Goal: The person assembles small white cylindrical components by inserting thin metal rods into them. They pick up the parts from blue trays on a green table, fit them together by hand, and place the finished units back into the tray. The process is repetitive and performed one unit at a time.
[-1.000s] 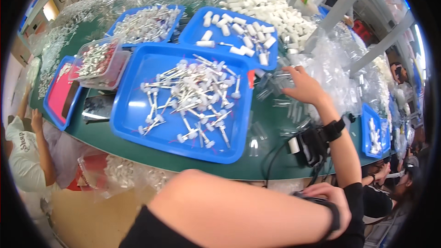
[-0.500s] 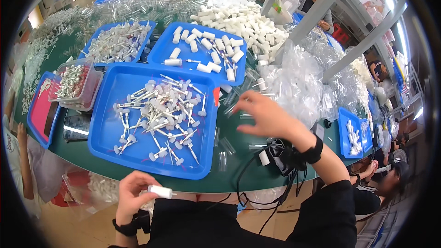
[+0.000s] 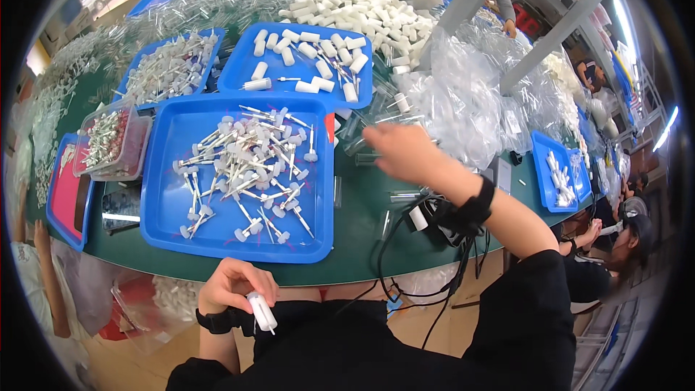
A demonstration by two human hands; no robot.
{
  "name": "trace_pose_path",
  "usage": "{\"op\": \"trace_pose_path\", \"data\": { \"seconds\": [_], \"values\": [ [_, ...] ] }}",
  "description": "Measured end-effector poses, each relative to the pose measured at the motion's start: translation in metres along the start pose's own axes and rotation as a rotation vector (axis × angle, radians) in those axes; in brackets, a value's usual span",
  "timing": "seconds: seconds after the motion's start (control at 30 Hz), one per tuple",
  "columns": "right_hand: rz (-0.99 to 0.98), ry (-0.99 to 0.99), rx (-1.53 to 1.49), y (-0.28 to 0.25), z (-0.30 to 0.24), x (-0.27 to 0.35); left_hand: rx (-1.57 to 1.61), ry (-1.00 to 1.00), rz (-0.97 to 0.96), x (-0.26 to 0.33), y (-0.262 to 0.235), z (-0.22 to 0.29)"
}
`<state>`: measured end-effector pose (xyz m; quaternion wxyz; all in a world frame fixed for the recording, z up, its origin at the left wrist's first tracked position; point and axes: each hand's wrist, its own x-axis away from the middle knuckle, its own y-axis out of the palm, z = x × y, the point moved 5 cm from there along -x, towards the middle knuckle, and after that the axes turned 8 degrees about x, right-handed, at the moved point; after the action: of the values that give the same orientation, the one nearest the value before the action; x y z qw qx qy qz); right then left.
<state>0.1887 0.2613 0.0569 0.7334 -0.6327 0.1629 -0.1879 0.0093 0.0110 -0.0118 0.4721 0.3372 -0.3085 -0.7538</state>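
Observation:
Below the table's front edge, my left hand (image 3: pixel 235 286) pinches a white plastic cylinder (image 3: pixel 263 314), tilted with its thin tip pointing down. My right hand (image 3: pixel 405 152) is over the table to the right of the large blue tray (image 3: pixel 156 195), among clear plastic tubes (image 3: pixel 366 160). Its fingers point down and left, and their tips are blurred and partly hidden, so a grip on a tube cannot be made out. In the large tray lies a pile of thin white stems with frosted round caps (image 3: pixel 250 156).
Behind are a blue tray (image 3: pixel 235 65) of white cylinders and another of capped stems (image 3: pixel 170 65). A clear tub (image 3: pixel 112 141) stands left. White cylinders (image 3: pixel 362 14), plastic bags (image 3: pixel 463 94) and black cables (image 3: pixel 384 253) lie around. Other people sit nearby, including at right (image 3: pixel 615 246).
My right hand has lowered toward the clear tubes and its spread fingers have drawn in. My left hand has turned the white cylinder from level to tip-down. The whole view has shifted slightly.

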Motion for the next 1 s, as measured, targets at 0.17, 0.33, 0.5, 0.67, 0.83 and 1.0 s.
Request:
{"op": "trace_pose_path", "data": {
  "seconds": [0.17,0.33,0.5,0.67,0.83,1.0],
  "values": [
    [-0.423,-0.011,-0.298,-0.049,-0.013,0.02,0.102,0.065,-0.027,0.01,-0.006,0.0],
    [-0.618,-0.181,-0.114,-0.002,-0.052,0.056,0.097,0.054,-0.094,0.004,-0.007,-0.003],
    [-0.682,-0.111,0.078,0.016,-0.037,0.049,0.094,0.073,-0.077,0.007,-0.008,-0.004],
    [-0.573,-0.054,0.025,0.029,-0.007,0.048,0.083,0.067,-0.059,0.008,-0.008,-0.003],
    [-0.452,-0.019,-0.199,0.001,-0.005,0.052,0.081,0.07,-0.036,0.009,-0.008,-0.003],
    [-0.683,-0.089,-0.005,0.016,-0.032,0.06,0.079,0.073,-0.044,0.005,-0.007,-0.003]
  ]
}}
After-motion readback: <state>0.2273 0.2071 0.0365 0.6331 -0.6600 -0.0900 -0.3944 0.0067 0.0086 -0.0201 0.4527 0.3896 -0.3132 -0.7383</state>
